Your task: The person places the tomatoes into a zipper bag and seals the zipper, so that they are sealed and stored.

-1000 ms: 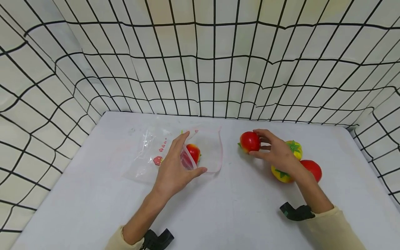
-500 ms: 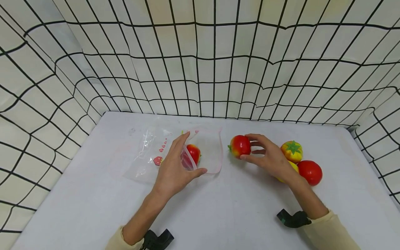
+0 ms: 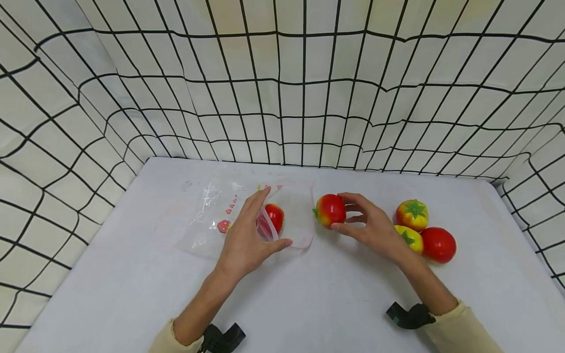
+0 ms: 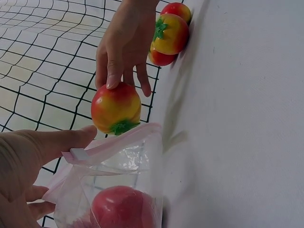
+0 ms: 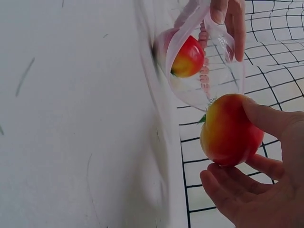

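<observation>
My left hand (image 3: 244, 245) holds the mouth of a clear zip bag (image 3: 200, 223) with pink edging, thumb and fingers spread along its rim. Inside the bag lies a red toy tomato (image 3: 275, 217), partly covered by the plastic flap. In my right hand (image 3: 371, 225) is another red-and-yellow toy tomato (image 5: 232, 130), held between thumb and fingers, its green leaves facing the bag. The left wrist view shows this held tomato (image 4: 116, 108) right at the pink rim (image 4: 137, 135).
To the right of my right hand sit a yellow-red toy tomato (image 3: 412, 214), a yellow one (image 3: 409, 239) and a plain red one (image 3: 439, 245), close together on the white table (image 3: 326, 304). Black netting (image 3: 304, 98) rises along the back and sides.
My right hand has carried the toy tomato leftward from near the group to the bag's mouth, uncovering the other tomatoes. My left hand and the bag stay nearly still.
</observation>
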`<state>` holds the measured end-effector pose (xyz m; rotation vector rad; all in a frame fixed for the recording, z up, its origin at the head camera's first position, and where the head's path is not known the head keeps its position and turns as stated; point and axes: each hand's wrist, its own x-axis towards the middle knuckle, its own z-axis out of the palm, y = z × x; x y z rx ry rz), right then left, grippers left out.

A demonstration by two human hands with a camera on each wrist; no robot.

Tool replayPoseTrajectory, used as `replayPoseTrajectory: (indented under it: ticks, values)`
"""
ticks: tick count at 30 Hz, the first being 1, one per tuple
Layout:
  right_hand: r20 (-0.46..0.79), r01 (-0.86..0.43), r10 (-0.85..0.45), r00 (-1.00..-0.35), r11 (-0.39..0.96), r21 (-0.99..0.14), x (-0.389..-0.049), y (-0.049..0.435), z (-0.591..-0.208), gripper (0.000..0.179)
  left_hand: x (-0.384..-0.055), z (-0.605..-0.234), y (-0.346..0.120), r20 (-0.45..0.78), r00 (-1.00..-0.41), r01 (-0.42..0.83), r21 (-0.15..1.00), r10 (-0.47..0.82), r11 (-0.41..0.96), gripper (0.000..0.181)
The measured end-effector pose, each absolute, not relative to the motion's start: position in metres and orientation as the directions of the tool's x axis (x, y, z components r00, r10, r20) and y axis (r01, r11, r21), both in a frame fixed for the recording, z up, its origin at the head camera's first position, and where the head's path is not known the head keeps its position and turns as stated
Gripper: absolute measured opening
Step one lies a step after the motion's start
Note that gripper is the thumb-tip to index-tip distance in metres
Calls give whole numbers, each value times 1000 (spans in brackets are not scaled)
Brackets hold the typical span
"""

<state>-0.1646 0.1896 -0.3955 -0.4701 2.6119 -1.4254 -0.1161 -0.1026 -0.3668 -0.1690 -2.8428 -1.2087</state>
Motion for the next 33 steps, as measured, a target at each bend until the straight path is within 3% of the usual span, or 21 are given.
replayPoseTrajectory:
  ticks: [33]
  values:
    - [86, -235, -365, -927, 388, -891, -151, 161, -402, 76, -118, -369, -103, 92, -990, 140, 703, 105, 697, 116]
